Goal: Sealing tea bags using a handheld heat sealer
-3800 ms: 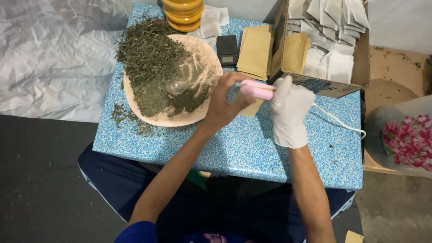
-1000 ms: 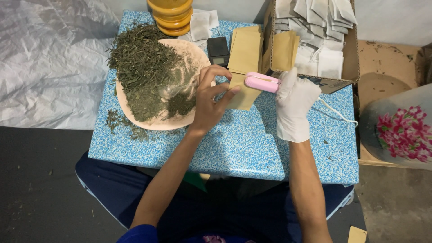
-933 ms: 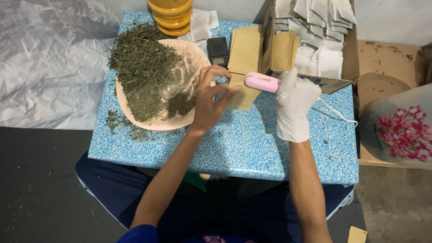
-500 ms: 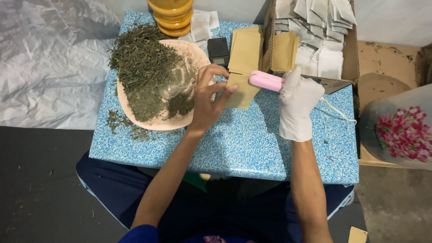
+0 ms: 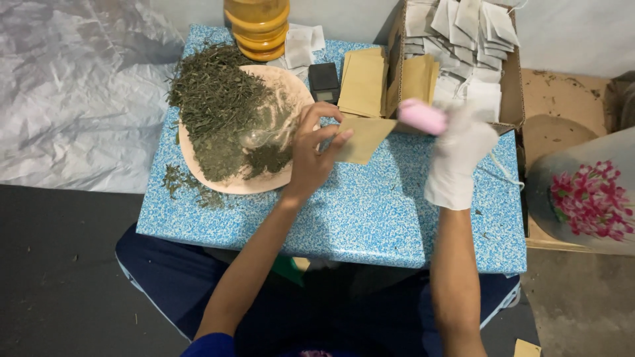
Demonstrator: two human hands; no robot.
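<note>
My bare left hand (image 5: pixel 311 155) holds a small tan paper pouch (image 5: pixel 366 137) by its left edge, just right of the round plate. My right hand (image 5: pixel 460 155) wears a white glove and grips a pink handheld sealer (image 5: pixel 423 117), raised and blurred, right of the pouch's upper corner. A thin white cord (image 5: pixel 503 173) trails from the sealer toward the table's right side. The plate (image 5: pixel 281 178) carries a heap of dried green herbs (image 5: pixel 221 109) and a clear spoon (image 5: pixel 258 137).
On the blue speckled table (image 5: pixel 344 218) lie a stack of tan pouches (image 5: pixel 362 82), a small black scale (image 5: pixel 324 80) and a yellow jar (image 5: pixel 256 26). A cardboard box (image 5: pixel 512 86) of white filled bags stands at back right. A flower-printed bag (image 5: pixel 589 198) sits right.
The gloved right hand has lifted the pink sealer up and away to the right, off the pouch. The left hand still holds the pouch beside the plate.
</note>
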